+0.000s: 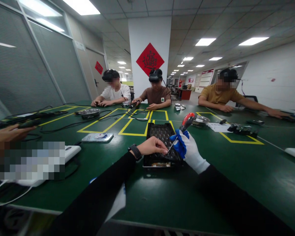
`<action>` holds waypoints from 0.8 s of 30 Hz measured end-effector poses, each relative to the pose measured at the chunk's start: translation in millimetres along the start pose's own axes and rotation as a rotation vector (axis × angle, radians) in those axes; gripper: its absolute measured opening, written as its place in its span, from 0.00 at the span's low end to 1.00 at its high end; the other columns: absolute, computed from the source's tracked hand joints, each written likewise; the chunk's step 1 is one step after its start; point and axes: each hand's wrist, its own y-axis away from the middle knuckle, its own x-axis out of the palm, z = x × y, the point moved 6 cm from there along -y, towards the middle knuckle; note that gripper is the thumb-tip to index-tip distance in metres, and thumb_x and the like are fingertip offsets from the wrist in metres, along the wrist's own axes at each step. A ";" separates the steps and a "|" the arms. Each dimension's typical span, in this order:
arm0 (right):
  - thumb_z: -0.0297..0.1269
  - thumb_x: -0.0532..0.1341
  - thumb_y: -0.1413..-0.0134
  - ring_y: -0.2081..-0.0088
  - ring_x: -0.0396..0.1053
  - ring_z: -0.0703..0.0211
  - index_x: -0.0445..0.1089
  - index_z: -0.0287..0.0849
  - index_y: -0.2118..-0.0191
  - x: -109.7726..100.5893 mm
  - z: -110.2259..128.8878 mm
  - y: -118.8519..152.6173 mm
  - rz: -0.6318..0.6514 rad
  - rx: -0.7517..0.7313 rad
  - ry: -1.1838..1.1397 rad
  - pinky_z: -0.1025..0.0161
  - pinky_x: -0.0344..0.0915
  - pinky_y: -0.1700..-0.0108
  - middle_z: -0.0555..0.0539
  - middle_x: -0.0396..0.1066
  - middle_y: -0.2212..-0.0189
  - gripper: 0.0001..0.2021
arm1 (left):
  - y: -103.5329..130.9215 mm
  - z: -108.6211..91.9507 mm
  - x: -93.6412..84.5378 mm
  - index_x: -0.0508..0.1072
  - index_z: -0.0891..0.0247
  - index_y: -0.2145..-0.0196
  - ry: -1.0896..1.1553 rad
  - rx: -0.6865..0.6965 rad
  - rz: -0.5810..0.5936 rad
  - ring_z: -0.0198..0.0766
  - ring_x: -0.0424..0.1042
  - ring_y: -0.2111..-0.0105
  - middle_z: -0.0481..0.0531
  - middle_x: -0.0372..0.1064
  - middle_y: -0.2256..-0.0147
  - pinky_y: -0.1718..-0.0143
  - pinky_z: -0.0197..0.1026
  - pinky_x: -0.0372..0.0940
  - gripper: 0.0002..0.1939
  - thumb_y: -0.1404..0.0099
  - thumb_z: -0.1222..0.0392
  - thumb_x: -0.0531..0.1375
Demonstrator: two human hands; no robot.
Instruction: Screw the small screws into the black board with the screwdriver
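My right hand (190,152), in a white glove with blue-coated fingers, grips a screwdriver (187,122) with a red and black handle. Its thin metal shaft slants down to the left. My left hand (153,146), bare and with a black watch on the wrist, has its fingertips pinched together at the shaft's tip. What they pinch is too small to make out. Both hands are over an open black case (159,133) with a dark, patterned inside. Some brownish parts (161,164) show at its near end.
Yellow tape rectangles mark the green table (147,193). A phone-like slab (97,137) and a white power strip (72,150) lie leftward. Metal dishes (88,113), cables and black parts (243,129) lie farther off. Several people sit around; another person's hand (9,132) reaches in at left.
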 end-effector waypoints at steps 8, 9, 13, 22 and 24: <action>0.45 0.56 0.51 0.83 0.63 0.69 0.62 0.40 0.58 1.8 -4.0 -7.1 0.111 0.111 -0.152 0.72 0.61 0.82 0.49 0.70 0.77 0.17 | 0.8 -0.2 -0.9 0.75 0.71 0.68 0.005 -0.005 -0.018 0.33 0.70 0.71 0.55 0.73 0.71 0.66 0.34 0.63 0.19 0.51 0.51 0.62; 0.44 0.57 0.51 0.83 0.63 0.69 0.62 0.41 0.58 0.9 -2.7 -6.5 0.092 0.075 -0.127 0.72 0.61 0.82 0.50 0.70 0.77 0.16 | 0.9 -0.5 -0.4 0.75 0.71 0.68 0.006 -0.006 -0.011 0.33 0.70 0.71 0.55 0.73 0.71 0.66 0.34 0.63 0.19 0.51 0.51 0.62; 0.44 0.62 0.57 0.85 0.60 0.72 0.61 0.42 0.66 -0.5 0.4 -0.8 0.004 -0.016 -0.005 0.74 0.58 0.84 0.52 0.70 0.78 0.14 | 1.0 -0.6 0.3 0.75 0.71 0.68 0.000 -0.014 0.001 0.33 0.70 0.71 0.55 0.73 0.71 0.66 0.34 0.63 0.19 0.51 0.51 0.62; 0.43 0.56 0.51 0.83 0.62 0.70 0.63 0.39 0.59 1.8 -0.7 -4.7 0.086 0.076 -0.148 0.72 0.61 0.82 0.49 0.70 0.77 0.15 | 0.4 1.2 -1.4 0.75 0.71 0.68 0.017 -0.016 -0.019 0.33 0.69 0.72 0.55 0.73 0.71 0.67 0.34 0.63 0.19 0.51 0.52 0.62; 0.43 0.59 0.53 0.84 0.61 0.71 0.63 0.40 0.63 -0.5 -0.2 -3.2 0.040 0.028 -0.090 0.73 0.59 0.84 0.50 0.70 0.78 0.14 | 0.3 0.5 0.3 0.75 0.72 0.68 0.026 -0.009 0.000 0.33 0.69 0.72 0.55 0.72 0.72 0.67 0.34 0.63 0.19 0.51 0.52 0.62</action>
